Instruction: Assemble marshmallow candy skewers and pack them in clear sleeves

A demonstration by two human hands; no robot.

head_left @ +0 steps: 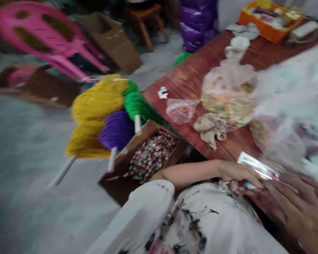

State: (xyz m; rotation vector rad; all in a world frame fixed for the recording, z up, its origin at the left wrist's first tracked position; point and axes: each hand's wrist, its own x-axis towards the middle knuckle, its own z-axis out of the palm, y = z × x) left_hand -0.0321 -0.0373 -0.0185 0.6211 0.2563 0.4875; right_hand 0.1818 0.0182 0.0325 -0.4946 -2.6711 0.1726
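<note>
My left hand is at the table's near edge, its fingers closed around something small, reddish and teal with a clear part, too blurred to name. My right hand comes in from the lower right. Its fingertips meet the left hand's, but blur smears its fingers, and I cannot tell its grip. Just beyond both hands lies a shiny silvery clear packet with a pink end. A crumpled beige cloth and a small clear bag with colourful bits lie farther off on the reddish wooden table.
A bag of pastel pieces, a white cup and an orange tray are on the table. An open cardboard box of small mixed pieces stands below, beside yellow netting rolls. A pink chair lies tilted behind.
</note>
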